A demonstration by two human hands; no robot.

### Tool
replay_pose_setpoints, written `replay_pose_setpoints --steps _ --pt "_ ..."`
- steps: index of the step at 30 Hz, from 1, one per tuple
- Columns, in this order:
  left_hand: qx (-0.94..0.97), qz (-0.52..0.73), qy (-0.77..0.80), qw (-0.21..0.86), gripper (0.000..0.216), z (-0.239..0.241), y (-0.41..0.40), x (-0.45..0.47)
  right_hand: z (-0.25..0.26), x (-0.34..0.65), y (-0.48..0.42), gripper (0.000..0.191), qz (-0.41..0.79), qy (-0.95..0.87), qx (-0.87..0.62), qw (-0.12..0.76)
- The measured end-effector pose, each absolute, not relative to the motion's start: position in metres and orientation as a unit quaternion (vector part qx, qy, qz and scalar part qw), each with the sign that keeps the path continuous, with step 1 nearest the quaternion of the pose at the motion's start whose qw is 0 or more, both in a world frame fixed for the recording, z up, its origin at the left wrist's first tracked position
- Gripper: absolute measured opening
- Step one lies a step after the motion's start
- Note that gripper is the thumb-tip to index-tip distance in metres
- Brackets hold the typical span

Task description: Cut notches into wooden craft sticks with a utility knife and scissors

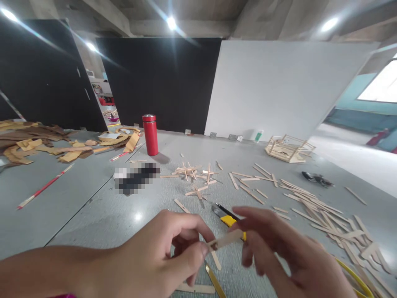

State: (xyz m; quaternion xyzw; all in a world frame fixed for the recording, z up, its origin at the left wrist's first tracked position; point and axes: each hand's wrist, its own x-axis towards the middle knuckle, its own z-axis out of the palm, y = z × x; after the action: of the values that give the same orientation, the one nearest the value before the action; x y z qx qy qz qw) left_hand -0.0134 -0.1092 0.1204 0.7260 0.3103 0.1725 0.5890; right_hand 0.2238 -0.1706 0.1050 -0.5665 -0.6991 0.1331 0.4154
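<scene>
My left hand (pixel 173 248) pinches a short wooden craft stick (pixel 228 240) between thumb and index finger. Just below that stick, another stick (pixel 216 260) slants downward; whether the two are joined I cannot tell. My right hand (pixel 273 248) is by the far end of the pinched stick, thumb and index finger apart. Behind its fingers lie a yellow-and-grey utility knife (pixel 226 217) and a slim black pen-like tool (pixel 227 211). Under my hands are a narrow gold-coloured strip (pixel 215 281) and a notched craft stick (pixel 198 288).
Loose craft sticks (pixel 328 215) spread across the right side, with crossed pieces (pixel 189 171) mid-table. A red flask (pixel 150 134) stands behind. A wooden stick frame (pixel 290 149), dark pliers-like tool (pixel 318 179), brown scraps (pixel 68 149) and red-white stick (pixel 46 186) lie around.
</scene>
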Motion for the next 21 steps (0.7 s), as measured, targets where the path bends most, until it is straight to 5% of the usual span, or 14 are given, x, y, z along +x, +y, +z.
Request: replay_pose_setpoints --steps 4,13,17,21 --pt "0.724 0.193 0.31 0.585 0.023 0.113 -0.101 -0.012 0.105 0.248 -0.152 0.021 0.041 -0.701 -0.598 0.386" --pt "0.701 0.21 0.329 0.597 0.025 0.095 -0.087 -0.005 0.053 0.287 -0.113 0.023 -0.044 -0.829 -0.551 0.082" --pt "0.701 0.194 0.326 0.604 0.026 0.065 -0.07 -0.001 0.028 0.291 -0.111 0.03 -0.037 -0.827 -0.557 0.069" --pt "0.707 0.158 0.311 0.615 0.029 0.027 -0.049 0.002 0.03 0.295 -0.114 0.029 0.147 -0.783 -0.582 0.163"
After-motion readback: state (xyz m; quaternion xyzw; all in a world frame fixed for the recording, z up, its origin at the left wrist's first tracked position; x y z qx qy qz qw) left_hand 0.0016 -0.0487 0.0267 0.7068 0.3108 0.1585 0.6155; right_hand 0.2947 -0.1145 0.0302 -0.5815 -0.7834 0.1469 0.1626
